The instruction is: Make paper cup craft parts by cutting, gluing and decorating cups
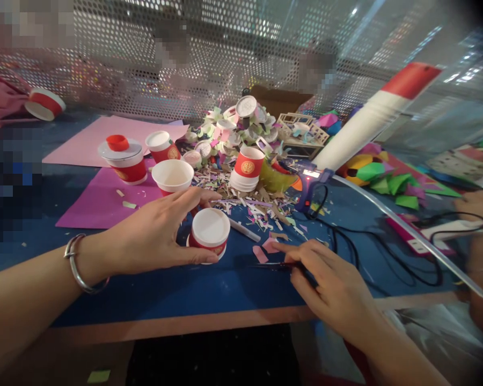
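My left hand (156, 228) curves around an upside-down red and white paper cup (210, 228) on the blue table, thumb at its near rim and fingers behind it. How firmly they press is hidden. Thin, dark-bladed scissors (271, 265) lie in my right hand (326, 281), with the handles mostly covered by my fingers. My right index finger reaches to a pink paper piece (270, 245), and another pink scrap (260, 254) lies beside it. Just behind my left hand stands an upright open cup (173, 174).
A glue gun (308, 190) with a long clear glue stick (410, 236) stands near a leaning cup stack (370, 120). Paper shreds and craft pieces (229, 131) pile at the back. Black cords run toward a pink power strip (421, 236), near another person's hand (477, 209).
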Available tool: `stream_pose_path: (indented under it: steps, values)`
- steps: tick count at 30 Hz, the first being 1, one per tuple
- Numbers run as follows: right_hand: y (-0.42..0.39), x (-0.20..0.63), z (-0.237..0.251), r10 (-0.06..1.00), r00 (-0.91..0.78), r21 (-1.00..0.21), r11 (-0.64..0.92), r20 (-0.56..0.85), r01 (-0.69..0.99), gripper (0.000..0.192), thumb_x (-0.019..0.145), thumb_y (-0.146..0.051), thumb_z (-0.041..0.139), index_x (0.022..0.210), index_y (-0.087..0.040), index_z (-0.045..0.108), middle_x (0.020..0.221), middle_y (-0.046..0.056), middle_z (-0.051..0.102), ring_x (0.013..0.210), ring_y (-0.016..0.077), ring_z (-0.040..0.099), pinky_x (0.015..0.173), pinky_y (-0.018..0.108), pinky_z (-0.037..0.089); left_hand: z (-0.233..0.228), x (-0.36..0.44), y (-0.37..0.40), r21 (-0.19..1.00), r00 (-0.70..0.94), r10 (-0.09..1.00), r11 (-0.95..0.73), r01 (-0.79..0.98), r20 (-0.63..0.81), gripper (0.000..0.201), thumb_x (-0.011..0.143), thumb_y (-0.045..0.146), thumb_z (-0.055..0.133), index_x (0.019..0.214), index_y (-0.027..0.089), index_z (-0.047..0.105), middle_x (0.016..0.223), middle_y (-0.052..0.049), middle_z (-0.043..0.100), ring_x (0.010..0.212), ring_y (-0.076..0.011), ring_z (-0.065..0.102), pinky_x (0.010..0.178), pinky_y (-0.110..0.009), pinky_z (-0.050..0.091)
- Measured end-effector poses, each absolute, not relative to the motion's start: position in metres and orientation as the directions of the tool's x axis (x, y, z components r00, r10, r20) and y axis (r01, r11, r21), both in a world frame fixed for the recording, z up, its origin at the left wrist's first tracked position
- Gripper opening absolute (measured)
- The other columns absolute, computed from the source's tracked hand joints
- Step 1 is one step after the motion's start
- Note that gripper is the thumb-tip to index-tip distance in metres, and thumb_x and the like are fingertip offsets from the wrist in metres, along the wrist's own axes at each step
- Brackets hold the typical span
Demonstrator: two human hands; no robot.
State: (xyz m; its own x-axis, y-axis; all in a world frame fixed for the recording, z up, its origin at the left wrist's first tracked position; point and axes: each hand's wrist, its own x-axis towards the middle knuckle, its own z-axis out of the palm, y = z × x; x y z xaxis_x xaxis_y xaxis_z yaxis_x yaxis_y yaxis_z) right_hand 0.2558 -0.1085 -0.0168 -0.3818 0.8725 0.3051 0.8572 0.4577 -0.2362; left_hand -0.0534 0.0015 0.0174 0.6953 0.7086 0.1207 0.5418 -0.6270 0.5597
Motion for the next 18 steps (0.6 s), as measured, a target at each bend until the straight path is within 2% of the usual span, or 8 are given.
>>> stream_pose_path:
  steps: [6,10,15,18]
  values:
    - [-0.119,0.251,-0.012,0.888,-0.347,-0.264,0.428,0.302,0.864,0.019,0.094,-0.007,0.048,0.1,-0.024,0.054,0.111,0.01,0.072,0.092,0.0202,0.068,0.079,0.035,0.056,0.016,-0.056,0.002,0.56,0.7,0.695,-0.65,0.513,0.165,0.079,0.077,0.062,0.075,0.141,0.026,0.045,0.13,-0.011,0.063,0.116,-0.0326,0.063,0.099,-0.046,0.052]
    - [-0.124,0.243,-0.014,0.864,-0.412,-0.301,0.491,0.288,0.818,0.02,0.093,-0.007,0.047,0.101,-0.023,0.056,0.114,0.011,0.073,0.092,0.0208,0.066,0.078,0.036,0.057,0.017,-0.056,0.001,0.558,0.696,0.7,-0.645,0.522,0.159,0.081,0.077,0.061,0.076,0.142,0.025,0.044,0.127,-0.01,0.064,0.112,-0.0316,0.064,0.095,-0.045,0.054]
    - [-0.128,0.239,-0.021,0.856,-0.437,-0.322,0.511,0.276,0.797,0.029,0.092,-0.006,0.046,0.113,-0.021,0.058,0.111,0.009,0.074,0.091,0.0216,0.063,0.078,0.039,0.056,0.016,-0.056,0.004,0.538,0.694,0.701,-0.653,0.534,0.162,0.083,0.077,0.062,0.076,0.144,0.025,0.043,0.13,-0.011,0.062,0.113,-0.0324,0.064,0.097,-0.047,0.053]
    - [-0.132,0.245,-0.021,0.862,-0.413,-0.325,0.496,0.294,0.805,0.023,0.091,-0.005,0.047,0.103,-0.022,0.057,0.111,0.008,0.074,0.094,0.0215,0.065,0.079,0.038,0.056,0.019,-0.06,0.0,0.559,0.668,0.703,-0.665,0.495,0.244,0.082,0.077,0.057,0.079,0.143,0.026,0.041,0.133,-0.01,0.06,0.116,-0.0316,0.061,0.099,-0.047,0.051]
